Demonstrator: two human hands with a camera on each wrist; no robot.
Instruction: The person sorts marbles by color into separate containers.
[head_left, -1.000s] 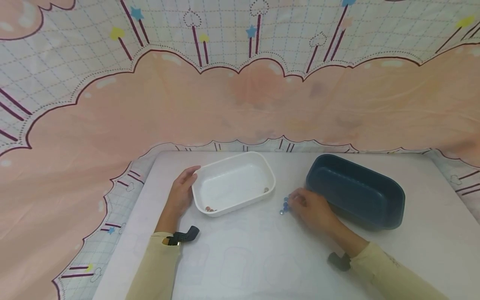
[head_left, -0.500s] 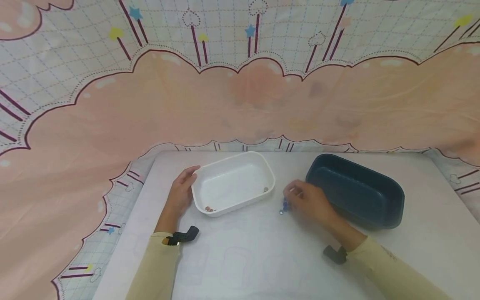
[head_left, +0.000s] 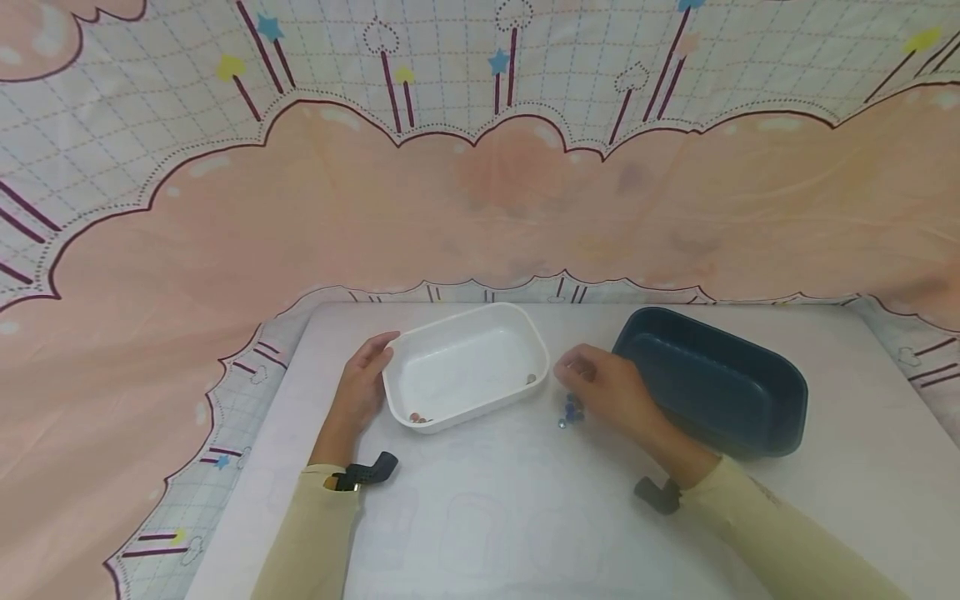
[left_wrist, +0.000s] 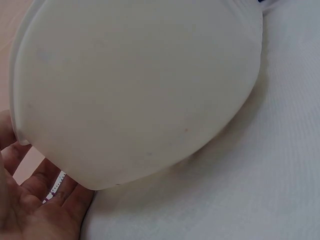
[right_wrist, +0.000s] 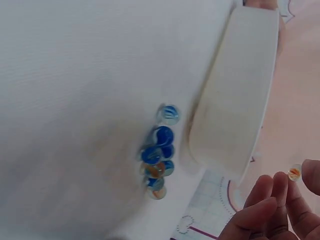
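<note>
My left hand [head_left: 363,383] grips the left end of a white tray [head_left: 468,410], its thumb at the rim. The left wrist view has the fingers [left_wrist: 45,175] at the tray's outer wall. Between thumb and finger, my right hand [head_left: 611,387] pinches a clear marble with an orange swirl [right_wrist: 294,173], held above the table just right of the white tray. Below that hand, several blue and orange glass marbles [right_wrist: 159,152] lie in a cluster on the table. Inside the white tray, a few brownish marbles [head_left: 417,417] sit at the near left corner and one greyish marble [head_left: 531,379] at the right.
A dark blue tray [head_left: 712,383] stands to the right, behind the right forearm. Both rest on a white-covered table [head_left: 480,517]. A patterned peach and white cloth [head_left: 450,217] hangs behind the table.
The right hand has lifted from the marble cluster and moved left and away from me, toward the white tray, with a marble pinched. The left hand and both trays keep their places.
</note>
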